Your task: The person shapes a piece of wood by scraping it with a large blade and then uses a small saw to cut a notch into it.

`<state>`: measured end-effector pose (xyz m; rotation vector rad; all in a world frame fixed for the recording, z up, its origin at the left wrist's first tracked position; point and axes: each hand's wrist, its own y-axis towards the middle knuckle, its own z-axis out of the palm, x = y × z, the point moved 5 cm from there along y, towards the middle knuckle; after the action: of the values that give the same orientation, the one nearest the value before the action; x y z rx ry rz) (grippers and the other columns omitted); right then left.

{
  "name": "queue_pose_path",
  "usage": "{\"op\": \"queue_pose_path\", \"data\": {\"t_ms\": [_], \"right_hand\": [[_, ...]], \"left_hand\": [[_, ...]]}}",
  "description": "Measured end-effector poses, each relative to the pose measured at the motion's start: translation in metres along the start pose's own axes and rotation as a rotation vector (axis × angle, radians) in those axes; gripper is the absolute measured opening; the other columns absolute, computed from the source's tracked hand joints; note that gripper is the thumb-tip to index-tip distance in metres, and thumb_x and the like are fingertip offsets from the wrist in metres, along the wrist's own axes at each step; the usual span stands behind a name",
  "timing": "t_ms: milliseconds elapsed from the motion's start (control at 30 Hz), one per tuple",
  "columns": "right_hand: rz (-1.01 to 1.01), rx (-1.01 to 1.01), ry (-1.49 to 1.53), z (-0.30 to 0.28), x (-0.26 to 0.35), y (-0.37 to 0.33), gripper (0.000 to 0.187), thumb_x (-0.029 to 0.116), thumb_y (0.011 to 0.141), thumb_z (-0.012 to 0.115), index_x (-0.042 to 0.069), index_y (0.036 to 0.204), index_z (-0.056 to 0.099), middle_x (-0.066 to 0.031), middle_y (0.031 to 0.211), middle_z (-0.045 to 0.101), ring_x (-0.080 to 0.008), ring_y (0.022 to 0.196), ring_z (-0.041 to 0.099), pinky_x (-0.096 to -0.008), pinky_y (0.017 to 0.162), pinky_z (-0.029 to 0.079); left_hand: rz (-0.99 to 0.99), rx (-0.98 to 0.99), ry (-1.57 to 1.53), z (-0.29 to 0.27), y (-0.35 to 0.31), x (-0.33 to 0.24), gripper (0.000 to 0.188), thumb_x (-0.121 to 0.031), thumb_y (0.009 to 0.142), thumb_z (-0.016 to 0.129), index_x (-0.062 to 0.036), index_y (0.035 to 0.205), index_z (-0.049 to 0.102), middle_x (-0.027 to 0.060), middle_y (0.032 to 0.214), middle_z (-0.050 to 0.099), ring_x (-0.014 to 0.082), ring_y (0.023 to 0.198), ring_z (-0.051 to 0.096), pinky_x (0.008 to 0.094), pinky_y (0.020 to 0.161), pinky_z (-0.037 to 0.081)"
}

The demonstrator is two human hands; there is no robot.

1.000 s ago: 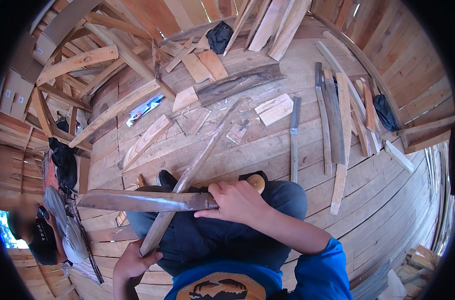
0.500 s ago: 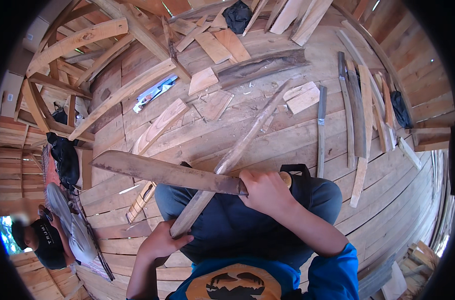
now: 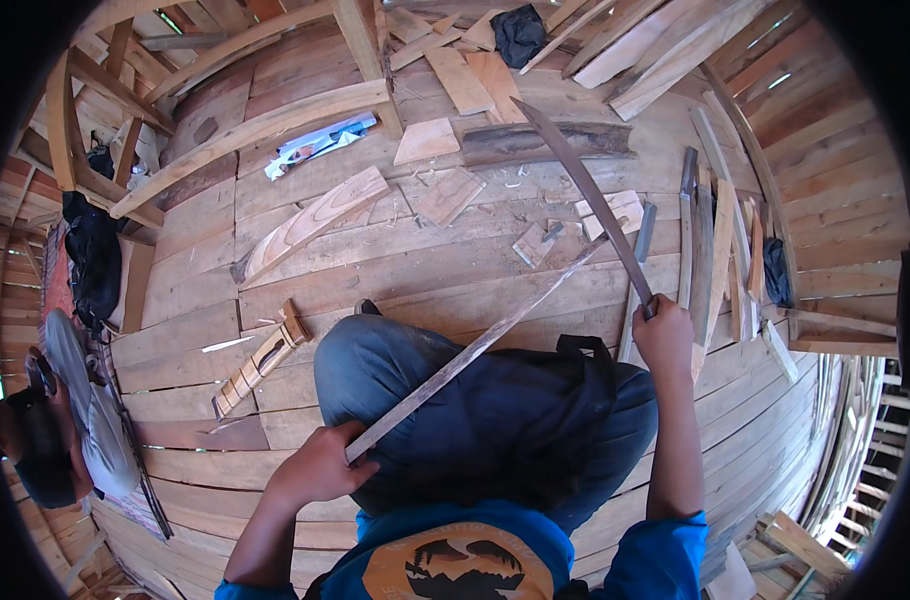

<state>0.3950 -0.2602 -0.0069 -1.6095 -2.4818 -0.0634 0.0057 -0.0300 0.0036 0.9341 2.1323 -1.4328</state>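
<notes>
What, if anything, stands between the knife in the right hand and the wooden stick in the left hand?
Nothing visible does: in this view, the knife in the right hand meets the far end of the wooden stick in the left hand. Whether they touch, I cannot tell.

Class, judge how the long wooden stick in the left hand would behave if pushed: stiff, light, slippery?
The stick is likely stiff: it extends from the left hand without visible sagging. Its slender shape suggests modest weight. Its patchy, rough-looking surface probably isn't slippery.
</notes>
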Motion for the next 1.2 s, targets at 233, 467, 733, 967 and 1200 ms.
{"op": "queue_pose_path", "data": {"t_ms": [233,467,733,967,1200], "right_hand": [[-0.422,0.204,0.202,0.046,0.100,-0.083,0.018,0.020,0.070,0.072,0.006,0.076,0.063,-0.0157,0.069,0.067,-0.0365,0.068,0.068,-0.0474,0.064,0.055],[-0.525,0.012,0.117,0.050,0.071,-0.031,0.008,0.012,0.068,0.066,0.007,0.073,0.063,-0.0129,0.066,0.065,-0.0326,0.063,0.066,-0.0419,0.059,0.051],[-0.287,-0.010,-0.013,0.022,0.014,-0.011,0.008,0.013,0.072,0.064,0.005,0.070,0.061,-0.0165,0.067,0.065,-0.0349,0.066,0.067,-0.0456,0.062,0.054],[-0.572,0.058,0.112,0.029,0.084,-0.047,0.006,0.011,0.071,0.065,0.007,0.072,0.061,-0.0132,0.066,0.064,-0.0319,0.063,0.066,-0.0435,0.059,0.052],[-0.292,-0.048,-0.121,0.019,0.012,0.037,0.012,0.017,0.076,0.064,0.006,0.073,0.065,-0.0181,0.067,0.066,-0.0355,0.065,0.068,-0.0465,0.062,0.055]], "left_hand": [[-0.134,-0.035,-0.150,0.009,0.001,0.012,0.031,-0.012,0.077,0.073,0.0026,0.103,0.065,0.0165,0.087,0.069,0.0277,0.082,0.067,0.0359,0.078,0.051],[-0.168,0.092,-0.299,0.011,-0.001,0.021,0.023,-0.007,0.081,0.072,0.0025,0.101,0.064,0.0095,0.077,0.066,0.0164,0.071,0.063,0.0317,0.069,0.051],[-0.206,0.173,-0.378,0.011,0.014,0.018,0.019,-0.003,0.083,0.070,0.0028,0.101,0.064,0.0072,0.077,0.066,0.0123,0.065,0.063,0.0286,0.063,0.052],[-0.195,0.100,-0.333,0.013,0.007,0.016,0.020,-0.003,0.082,0.070,0.0027,0.101,0.065,0.0080,0.079,0.067,0.0140,0.068,0.063,0.0299,0.066,0.052],[-0.086,0.123,-0.150,0.011,0.011,0.011,0.019,-0.003,0.082,0.070,0.0031,0.099,0.065,0.0081,0.078,0.067,0.0144,0.068,0.063,0.0305,0.066,0.052]]}}
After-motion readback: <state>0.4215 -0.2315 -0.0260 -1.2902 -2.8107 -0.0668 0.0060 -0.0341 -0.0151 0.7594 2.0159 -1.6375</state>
